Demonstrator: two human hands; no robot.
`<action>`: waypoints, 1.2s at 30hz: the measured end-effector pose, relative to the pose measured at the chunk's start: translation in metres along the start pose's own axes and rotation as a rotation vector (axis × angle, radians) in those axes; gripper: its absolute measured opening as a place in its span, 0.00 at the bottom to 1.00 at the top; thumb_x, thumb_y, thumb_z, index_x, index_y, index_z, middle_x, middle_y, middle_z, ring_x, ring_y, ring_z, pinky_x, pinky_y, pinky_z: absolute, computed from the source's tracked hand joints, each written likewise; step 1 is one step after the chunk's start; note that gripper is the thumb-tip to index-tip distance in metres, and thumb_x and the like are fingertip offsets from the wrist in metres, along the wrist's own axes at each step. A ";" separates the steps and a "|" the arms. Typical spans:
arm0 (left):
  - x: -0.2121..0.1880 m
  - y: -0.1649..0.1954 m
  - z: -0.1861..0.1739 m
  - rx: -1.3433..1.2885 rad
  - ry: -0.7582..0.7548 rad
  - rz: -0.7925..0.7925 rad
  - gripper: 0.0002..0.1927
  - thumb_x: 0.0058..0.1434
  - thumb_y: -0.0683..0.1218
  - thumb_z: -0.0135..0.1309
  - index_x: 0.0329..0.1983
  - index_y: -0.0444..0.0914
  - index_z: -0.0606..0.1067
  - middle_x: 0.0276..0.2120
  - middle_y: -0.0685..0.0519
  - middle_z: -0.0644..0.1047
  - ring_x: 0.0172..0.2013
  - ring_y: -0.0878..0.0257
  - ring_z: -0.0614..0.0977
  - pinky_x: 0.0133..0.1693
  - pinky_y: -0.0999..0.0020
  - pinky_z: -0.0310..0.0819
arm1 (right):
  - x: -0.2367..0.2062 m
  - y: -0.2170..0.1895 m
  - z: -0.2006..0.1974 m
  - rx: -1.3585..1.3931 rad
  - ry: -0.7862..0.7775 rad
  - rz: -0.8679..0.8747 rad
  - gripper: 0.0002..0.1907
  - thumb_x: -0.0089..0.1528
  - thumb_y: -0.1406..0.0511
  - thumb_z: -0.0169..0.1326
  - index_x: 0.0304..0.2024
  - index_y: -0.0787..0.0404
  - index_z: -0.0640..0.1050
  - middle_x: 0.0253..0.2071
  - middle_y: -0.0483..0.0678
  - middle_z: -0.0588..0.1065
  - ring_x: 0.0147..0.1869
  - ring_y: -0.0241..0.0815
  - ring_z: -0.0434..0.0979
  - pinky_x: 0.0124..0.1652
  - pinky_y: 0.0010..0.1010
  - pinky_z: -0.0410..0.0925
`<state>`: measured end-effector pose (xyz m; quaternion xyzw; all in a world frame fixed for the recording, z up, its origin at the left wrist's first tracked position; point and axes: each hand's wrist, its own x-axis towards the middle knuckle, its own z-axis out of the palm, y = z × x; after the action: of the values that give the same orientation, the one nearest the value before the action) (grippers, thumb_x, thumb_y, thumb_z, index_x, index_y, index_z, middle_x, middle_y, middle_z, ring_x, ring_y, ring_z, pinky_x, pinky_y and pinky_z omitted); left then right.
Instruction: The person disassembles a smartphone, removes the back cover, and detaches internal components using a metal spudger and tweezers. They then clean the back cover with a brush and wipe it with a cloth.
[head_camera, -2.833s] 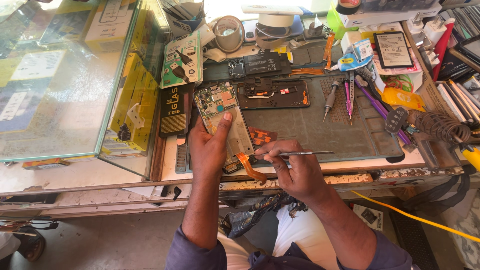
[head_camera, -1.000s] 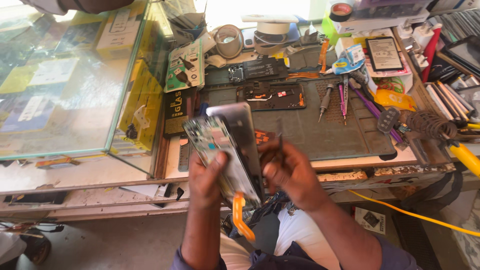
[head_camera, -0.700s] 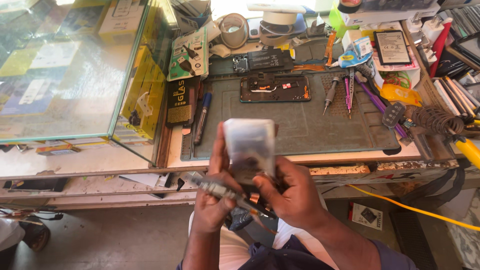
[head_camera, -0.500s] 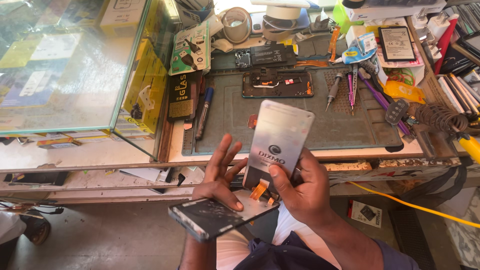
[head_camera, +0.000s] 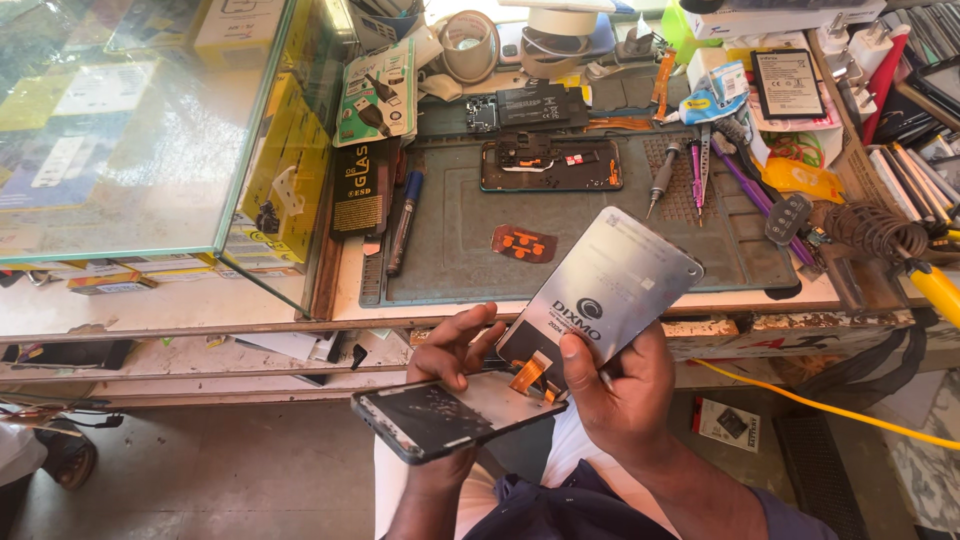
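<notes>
1. Over the lap, below the bench edge, the left hand (head_camera: 452, 352) carries a thin dark phone body with a cracked, scuffed glass face (head_camera: 447, 416). It lies nearly flat, resting across the fingers, which curl up behind its far edge; thumb and forefinger look loosely spread rather than clamped.
2. The right hand (head_camera: 612, 388) grips a flat silver-grey display panel with a rounded corner (head_camera: 600, 290), thumb pressed on its lower face, the other fingers behind. The panel tilts up and away towards the bench.
3. A short orange flex ribbon (head_camera: 531, 372) runs between panel and phone body, so the two are tethered.
4. Handling, as I judge it: both pieces are light, thin and stiff, and the glass is brittle. The ribbon is the weak link; it would tear or crease if the halves were pulled apart or twisted. Hold by the edges, and stay off the ribbon.
5. Pose: both forearms come up from below, wrists close together, hands nearly touching.
6. Beyond them lies the grey-green rubber work mat (head_camera: 460, 225).
</notes>
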<state>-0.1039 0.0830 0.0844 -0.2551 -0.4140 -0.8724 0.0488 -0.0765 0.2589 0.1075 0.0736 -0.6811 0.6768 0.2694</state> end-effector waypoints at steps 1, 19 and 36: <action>-0.001 -0.002 0.003 -0.034 0.027 -0.005 0.18 0.66 0.49 0.66 0.43 0.43 0.66 0.66 0.40 0.69 0.73 0.45 0.66 0.75 0.36 0.58 | 0.000 0.000 -0.001 -0.041 -0.003 -0.013 0.17 0.67 0.69 0.56 0.55 0.69 0.68 0.45 0.49 0.78 0.46 0.31 0.77 0.47 0.22 0.71; -0.020 -0.010 0.043 -0.061 0.230 -0.003 0.45 0.65 0.70 0.54 0.69 0.32 0.59 0.61 0.42 0.68 0.65 0.53 0.69 0.68 0.53 0.61 | -0.007 -0.002 0.010 -0.004 -0.010 -0.080 0.33 0.65 0.73 0.56 0.67 0.70 0.54 0.56 0.55 0.71 0.57 0.36 0.75 0.56 0.27 0.71; -0.056 -0.009 0.010 0.619 -0.343 -1.062 0.44 0.51 0.65 0.65 0.64 0.38 0.66 0.52 0.53 0.71 0.52 0.63 0.74 0.53 0.69 0.71 | -0.046 0.013 -0.067 0.139 -0.399 0.080 0.51 0.53 0.53 0.73 0.70 0.65 0.61 0.66 0.56 0.66 0.67 0.46 0.70 0.60 0.39 0.70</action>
<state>-0.0539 0.0889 0.0557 -0.1254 -0.7188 -0.5645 -0.3859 -0.0253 0.3121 0.0705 0.1976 -0.6750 0.7043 0.0965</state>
